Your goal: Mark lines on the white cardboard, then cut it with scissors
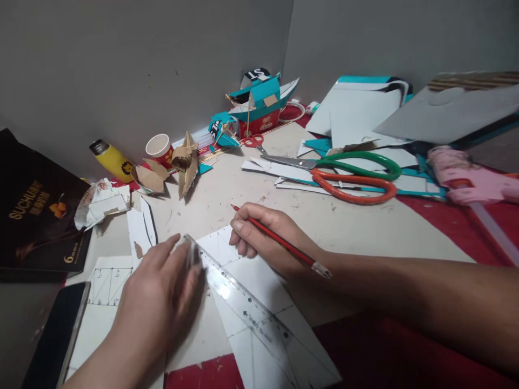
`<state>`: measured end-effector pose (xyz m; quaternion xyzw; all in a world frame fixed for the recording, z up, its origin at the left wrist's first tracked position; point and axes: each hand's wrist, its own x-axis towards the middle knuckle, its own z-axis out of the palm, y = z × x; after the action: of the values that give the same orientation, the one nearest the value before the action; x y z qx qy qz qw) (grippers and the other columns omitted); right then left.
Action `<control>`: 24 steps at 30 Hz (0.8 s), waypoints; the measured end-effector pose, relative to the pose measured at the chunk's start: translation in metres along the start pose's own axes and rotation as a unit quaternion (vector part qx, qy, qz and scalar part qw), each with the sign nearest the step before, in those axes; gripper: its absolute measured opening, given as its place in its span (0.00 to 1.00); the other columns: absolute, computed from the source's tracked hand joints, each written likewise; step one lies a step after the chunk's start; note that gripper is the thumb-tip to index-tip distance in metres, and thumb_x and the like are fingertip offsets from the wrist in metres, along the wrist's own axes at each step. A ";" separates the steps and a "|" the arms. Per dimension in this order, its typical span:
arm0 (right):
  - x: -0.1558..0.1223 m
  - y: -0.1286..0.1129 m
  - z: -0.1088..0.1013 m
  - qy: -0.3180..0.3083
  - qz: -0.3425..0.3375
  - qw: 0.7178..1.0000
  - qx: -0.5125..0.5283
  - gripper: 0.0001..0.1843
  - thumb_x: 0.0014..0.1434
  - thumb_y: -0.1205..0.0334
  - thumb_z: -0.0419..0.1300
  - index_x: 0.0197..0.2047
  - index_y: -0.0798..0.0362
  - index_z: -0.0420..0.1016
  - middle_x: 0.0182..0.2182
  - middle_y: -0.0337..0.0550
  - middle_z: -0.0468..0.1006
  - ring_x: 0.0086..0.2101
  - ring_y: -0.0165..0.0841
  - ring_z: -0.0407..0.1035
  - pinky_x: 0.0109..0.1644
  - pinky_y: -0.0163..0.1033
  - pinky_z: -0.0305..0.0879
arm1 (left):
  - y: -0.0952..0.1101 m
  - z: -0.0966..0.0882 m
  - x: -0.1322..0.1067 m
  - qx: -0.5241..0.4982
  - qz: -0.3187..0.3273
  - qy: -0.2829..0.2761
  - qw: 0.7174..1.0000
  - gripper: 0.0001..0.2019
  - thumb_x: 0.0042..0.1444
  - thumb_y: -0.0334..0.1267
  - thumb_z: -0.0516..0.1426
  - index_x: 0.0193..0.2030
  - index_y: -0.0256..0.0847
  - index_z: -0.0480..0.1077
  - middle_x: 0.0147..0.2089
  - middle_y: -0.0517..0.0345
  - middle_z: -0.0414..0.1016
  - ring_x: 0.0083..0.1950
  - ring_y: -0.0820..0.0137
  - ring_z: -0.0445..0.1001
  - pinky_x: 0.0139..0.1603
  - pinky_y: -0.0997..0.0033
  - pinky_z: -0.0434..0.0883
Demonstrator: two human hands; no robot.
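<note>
My right hand [267,227] is closed round a red and black pencil [279,240], its tip pointing to the upper left above the paper. Close by, my left hand [150,292] grips the upper left end of a clear plastic ruler [227,281] between thumb and fingers. The ruler slants across a white paper strip [243,356] marked with thin drawn lines. Some of the ruler's end is hidden by my left fingers. Beside my left wrist, another sheet [103,286] bears a ruled grid with diagonals.
Large scissors [348,175] with green and orange handles lie on cut card at right, beside a pink glue gun [466,178]. Cardboard boat models [259,100], a paper cup [159,148] and a yellow bottle [111,159] stand along the wall. A phone [57,335] and dark box [38,210] are at left.
</note>
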<state>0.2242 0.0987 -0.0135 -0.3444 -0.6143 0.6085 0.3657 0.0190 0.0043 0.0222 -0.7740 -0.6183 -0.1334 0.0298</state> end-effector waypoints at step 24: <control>-0.004 0.017 -0.004 -0.062 -0.179 0.926 -0.327 0.06 0.61 0.65 0.55 0.43 0.52 0.68 0.39 0.46 0.78 0.41 0.39 0.71 0.47 0.44 0.65 | 0.009 0.031 -0.037 0.076 0.124 -0.034 0.989 0.32 0.63 0.46 0.55 0.68 0.26 0.56 0.68 0.32 0.62 0.71 0.48 0.56 0.59 0.46 0.72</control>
<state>0.2291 0.0976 -0.0303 -0.2909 -0.8520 0.3184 0.2968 0.0255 -0.0264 -0.0155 -0.8444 -0.5263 -0.0548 0.0834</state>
